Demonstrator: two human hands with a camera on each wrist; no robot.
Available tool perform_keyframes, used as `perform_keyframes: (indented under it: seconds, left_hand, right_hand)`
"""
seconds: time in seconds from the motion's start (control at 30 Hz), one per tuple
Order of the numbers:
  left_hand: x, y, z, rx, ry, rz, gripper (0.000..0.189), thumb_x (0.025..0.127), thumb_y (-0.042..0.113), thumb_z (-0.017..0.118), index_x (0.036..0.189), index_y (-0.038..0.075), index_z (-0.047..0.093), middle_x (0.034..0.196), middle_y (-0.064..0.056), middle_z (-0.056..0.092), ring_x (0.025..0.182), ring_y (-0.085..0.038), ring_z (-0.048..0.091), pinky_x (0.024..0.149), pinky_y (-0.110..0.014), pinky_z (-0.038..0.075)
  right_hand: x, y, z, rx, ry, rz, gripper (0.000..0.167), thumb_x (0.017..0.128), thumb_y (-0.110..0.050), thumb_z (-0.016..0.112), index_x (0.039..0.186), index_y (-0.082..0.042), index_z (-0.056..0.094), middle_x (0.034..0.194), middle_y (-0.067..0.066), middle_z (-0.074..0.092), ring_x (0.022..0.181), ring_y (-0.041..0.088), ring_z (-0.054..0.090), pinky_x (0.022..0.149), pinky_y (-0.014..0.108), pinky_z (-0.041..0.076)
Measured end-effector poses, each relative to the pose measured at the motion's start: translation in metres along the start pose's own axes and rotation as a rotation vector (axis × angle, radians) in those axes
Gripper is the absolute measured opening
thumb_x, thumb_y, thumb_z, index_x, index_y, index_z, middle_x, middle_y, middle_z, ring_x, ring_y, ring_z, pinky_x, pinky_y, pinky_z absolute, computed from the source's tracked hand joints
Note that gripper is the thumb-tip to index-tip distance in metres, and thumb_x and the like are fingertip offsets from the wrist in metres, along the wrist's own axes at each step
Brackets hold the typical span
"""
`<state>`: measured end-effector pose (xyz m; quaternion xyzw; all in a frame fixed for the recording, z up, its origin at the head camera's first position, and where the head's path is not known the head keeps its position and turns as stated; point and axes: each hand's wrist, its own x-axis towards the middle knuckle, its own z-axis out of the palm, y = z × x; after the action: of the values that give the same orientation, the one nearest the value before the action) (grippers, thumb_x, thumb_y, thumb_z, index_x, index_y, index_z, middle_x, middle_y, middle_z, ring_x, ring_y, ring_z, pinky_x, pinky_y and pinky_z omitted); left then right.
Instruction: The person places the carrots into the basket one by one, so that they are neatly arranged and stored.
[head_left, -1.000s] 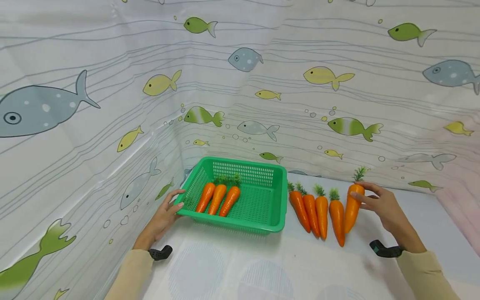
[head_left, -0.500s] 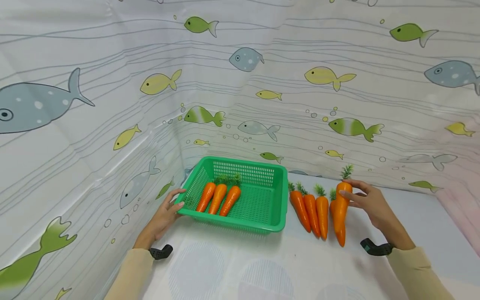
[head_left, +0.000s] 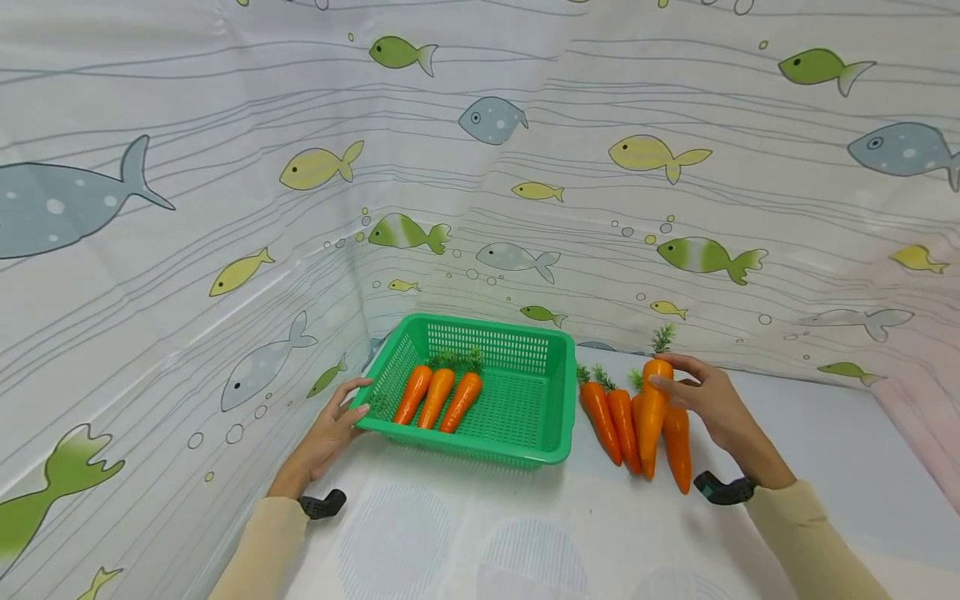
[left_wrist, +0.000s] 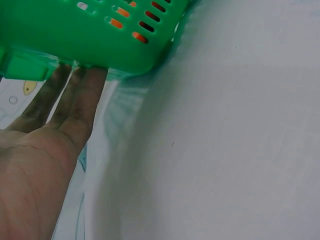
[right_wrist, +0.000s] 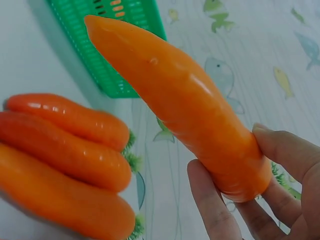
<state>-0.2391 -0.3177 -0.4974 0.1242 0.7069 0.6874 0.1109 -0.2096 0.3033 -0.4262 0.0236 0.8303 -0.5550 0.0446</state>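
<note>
My right hand (head_left: 712,402) holds an orange carrot (head_left: 653,412) with a green leafy top, fingers and thumb around its thick end. In the right wrist view this carrot (right_wrist: 185,95) is lifted, its tip pointing toward the green basket (right_wrist: 117,82). Below it on the table lies a row of several other carrots (head_left: 600,421), one partly hidden behind the held one. My left hand (head_left: 327,433) grips the front left corner of the green basket (head_left: 480,455); its fingers (left_wrist: 82,107) reach under the rim. Inside the basket, three carrots (head_left: 435,398) lie side by side at the left.
The white table (head_left: 600,542) spreads in front of the basket and carrots. A fish-patterned sheet (head_left: 570,225) covers the walls behind and at the left, close to the basket's left side. The basket's right half shows bare mesh floor (head_left: 517,408).
My right hand has moved left with the carrot, passing over the rightmost carrot to above the one beside it. The left hand and basket have stayed put.
</note>
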Motion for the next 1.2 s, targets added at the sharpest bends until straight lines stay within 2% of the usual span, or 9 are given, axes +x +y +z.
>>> perform_keyframes:
  seconds: [0.33,0.63,0.77,0.9,1.07,1.2]
  left_hand:
    - [0.001,-0.001,-0.002,0.010,-0.015,0.015,0.051,0.111,0.017,0.048,0.157,0.021,0.029,0.146,-0.023,0.036,0.114,-0.022,0.056,0.097,-0.034,0.050]
    - [0.000,0.001,-0.003,0.012,-0.014,0.000,0.051,0.110,0.016,0.050,0.156,0.018,0.029,0.147,-0.023,0.034,0.113,-0.023,0.057,0.097,-0.033,0.050]
    - [-0.001,0.003,-0.003,0.025,-0.007,-0.013,0.052,0.109,0.017,0.053,0.156,0.016,0.030,0.152,-0.024,0.032,0.117,-0.026,0.055,0.098,-0.033,0.050]
    - [-0.002,0.005,-0.004,0.045,-0.002,-0.024,0.054,0.108,0.017,0.056,0.156,0.016,0.031,0.157,-0.024,0.027,0.123,-0.028,0.052,0.097,-0.032,0.051]
    - [-0.001,0.006,-0.005,0.065,0.015,-0.032,0.054,0.107,0.016,0.058,0.155,0.015,0.033,0.157,-0.023,0.026,0.122,-0.027,0.054,0.097,-0.032,0.052]
    - [-0.001,0.007,-0.005,0.069,0.023,-0.037,0.055,0.106,0.016,0.059,0.155,0.014,0.034,0.156,-0.024,0.029,0.121,-0.028,0.055,0.097,-0.034,0.052]
  right_hand:
    - [0.010,-0.003,0.023,0.110,-0.035,0.018,0.079,0.091,-0.050,0.076,0.153,-0.010,0.047,0.160,0.018,0.036,0.138,0.045,0.045,0.108,0.060,0.041]
    - [0.012,-0.017,0.038,0.131,-0.085,-0.015,0.074,0.094,-0.046,0.075,0.152,-0.011,0.048,0.157,0.018,0.040,0.138,0.044,0.045,0.109,0.059,0.040]
    - [0.014,-0.023,0.043,0.140,-0.105,-0.027,0.071,0.094,-0.046,0.075,0.151,-0.014,0.049,0.156,0.016,0.042,0.134,0.041,0.050,0.106,0.054,0.046]
    - [0.018,-0.028,0.048,0.135,-0.113,-0.038,0.068,0.092,-0.048,0.076,0.148,-0.017,0.053,0.155,0.013,0.043,0.129,0.038,0.054,0.106,0.056,0.046]
    - [0.022,-0.033,0.055,0.154,-0.131,-0.056,0.067,0.092,-0.047,0.076,0.147,-0.016,0.054,0.152,0.014,0.047,0.127,0.037,0.056,0.105,0.057,0.046]
    - [0.026,-0.038,0.062,0.168,-0.138,-0.075,0.067,0.093,-0.044,0.077,0.147,-0.014,0.054,0.148,0.014,0.051,0.123,0.034,0.058,0.101,0.052,0.051]
